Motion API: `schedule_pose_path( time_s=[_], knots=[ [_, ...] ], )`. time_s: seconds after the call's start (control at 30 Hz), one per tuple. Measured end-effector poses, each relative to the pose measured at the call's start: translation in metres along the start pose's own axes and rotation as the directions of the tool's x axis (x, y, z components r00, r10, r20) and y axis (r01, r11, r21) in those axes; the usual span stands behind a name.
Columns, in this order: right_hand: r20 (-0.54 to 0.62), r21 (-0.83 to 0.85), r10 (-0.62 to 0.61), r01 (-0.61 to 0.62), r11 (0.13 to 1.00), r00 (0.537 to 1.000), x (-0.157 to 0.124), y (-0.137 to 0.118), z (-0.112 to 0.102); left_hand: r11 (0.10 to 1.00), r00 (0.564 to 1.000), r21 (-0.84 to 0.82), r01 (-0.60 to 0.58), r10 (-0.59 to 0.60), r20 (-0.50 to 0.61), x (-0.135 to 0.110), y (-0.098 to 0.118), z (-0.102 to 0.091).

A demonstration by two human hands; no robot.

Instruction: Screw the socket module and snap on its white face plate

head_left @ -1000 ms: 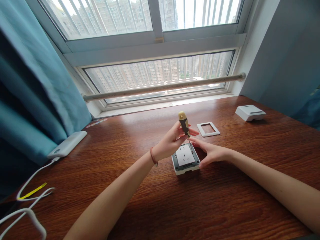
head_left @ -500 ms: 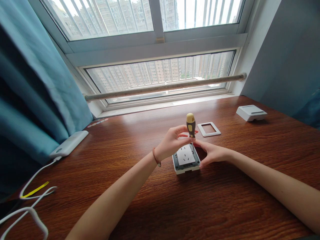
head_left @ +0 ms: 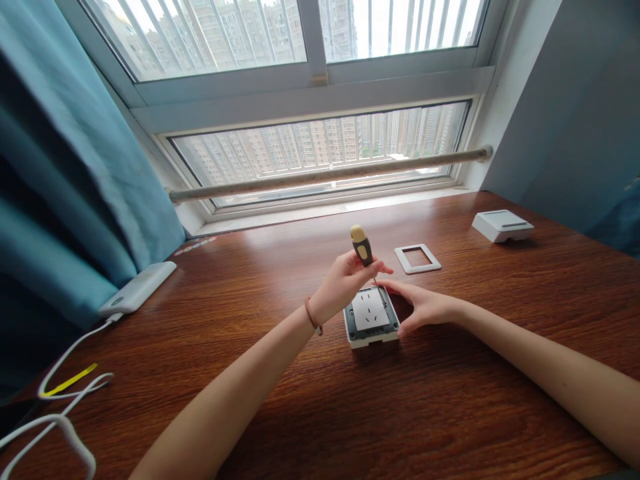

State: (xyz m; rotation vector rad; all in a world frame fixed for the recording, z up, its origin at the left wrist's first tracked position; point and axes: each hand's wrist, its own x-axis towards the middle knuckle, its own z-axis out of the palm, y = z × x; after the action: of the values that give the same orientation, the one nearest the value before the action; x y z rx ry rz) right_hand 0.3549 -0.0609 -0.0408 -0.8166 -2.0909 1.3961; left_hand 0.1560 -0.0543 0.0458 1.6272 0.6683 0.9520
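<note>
My left hand [head_left: 350, 277] grips a screwdriver [head_left: 362, 245] with a yellow and dark handle, tilted to the left. Its thin shaft slants down to the right side of a wall socket [head_left: 371, 312], near a screw there. The socket has a white face with several slots, a dark grey surround and a white box below it. Around the socket's right side my right hand [head_left: 423, 308] is curved, thumb at the near right corner and fingers at the far edge, holding it on the table. The left fingertips hide part of the shaft.
A white cover frame [head_left: 419, 259] lies just beyond the socket. Farther right stands a white switch box [head_left: 503, 225]. On the left are a white power bank [head_left: 139, 288], a white cable [head_left: 70, 350] and a yellow strip [head_left: 71, 379] on the wooden table [head_left: 280, 420].
The screwdriver's handle has tipped from nearly upright to the left, with my left hand shifting slightly. My right hand and the socket have hardly moved.
</note>
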Motion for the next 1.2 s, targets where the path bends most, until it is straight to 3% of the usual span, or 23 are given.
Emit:
schedule_pose_path(
  time_s=[0.23,0.4,0.6,0.87,1.1,1.2],
  knots=[
    [-0.013,-0.048,0.022,-0.023,0.999,1.0,0.0,0.003,0.0,0.99,0.998,0.138,-0.015,0.023,-0.054,0.001,-0.006,-0.003],
    [0.003,-0.032,0.01,-0.01,0.999,1.0,0.001,0.007,-0.001,0.967,0.99,0.217,-0.137,0.142,-0.007,0.003,-0.005,-0.011],
    [0.021,-0.007,0.022,-0.022,1.0,1.0,0.001,0.004,-0.001,0.978,0.977,0.105,-0.182,0.168,0.134,0.001,-0.002,-0.012],
    [0.018,-0.02,0.005,-0.004,1.0,1.0,0.0,0.004,0.0,0.983,0.985,0.064,-0.175,0.173,0.027,0.001,-0.008,-0.006],
    [0.03,-0.014,0.013,-0.012,1.0,0.999,0.001,0.003,0.0,0.976,0.965,-0.152,-0.156,0.184,0.188,-0.001,-0.004,-0.009],
    [0.022,-0.014,0.017,-0.017,1.0,1.0,0.001,0.002,0.0,0.983,0.974,-0.075,-0.17,0.179,0.139,-0.001,-0.002,-0.01]
  ],
)
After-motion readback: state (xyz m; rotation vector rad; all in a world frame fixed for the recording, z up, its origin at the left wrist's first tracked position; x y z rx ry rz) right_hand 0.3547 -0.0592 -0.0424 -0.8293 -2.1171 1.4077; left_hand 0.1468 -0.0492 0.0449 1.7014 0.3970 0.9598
